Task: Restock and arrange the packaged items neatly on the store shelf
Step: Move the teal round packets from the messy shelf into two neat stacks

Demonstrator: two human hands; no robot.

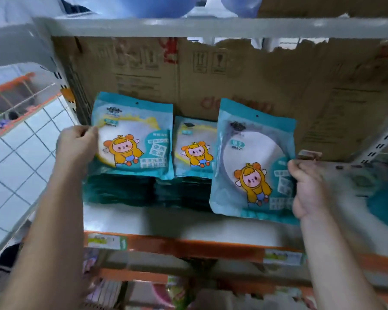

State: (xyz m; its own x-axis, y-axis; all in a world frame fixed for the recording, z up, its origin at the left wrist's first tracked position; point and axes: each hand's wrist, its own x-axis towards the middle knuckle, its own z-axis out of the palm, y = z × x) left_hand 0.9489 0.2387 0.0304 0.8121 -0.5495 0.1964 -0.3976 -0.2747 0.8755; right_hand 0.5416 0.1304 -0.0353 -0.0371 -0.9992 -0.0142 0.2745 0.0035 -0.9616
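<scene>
Count three: left packet (139, 139) pinched by left grip (76, 146); right packet (251, 162) held by right grip (309, 189); middle packet (195, 151) on stack (184, 191). Cardboard box (233, 70) behind.

To your left, teal cartoon pack (134, 135) atop a dark stack (119, 191), middle pack (195, 148) atop a second stack (182, 193), right pack (253, 162) upright, slightly tilted, over the shelf (166, 220) front.
</scene>
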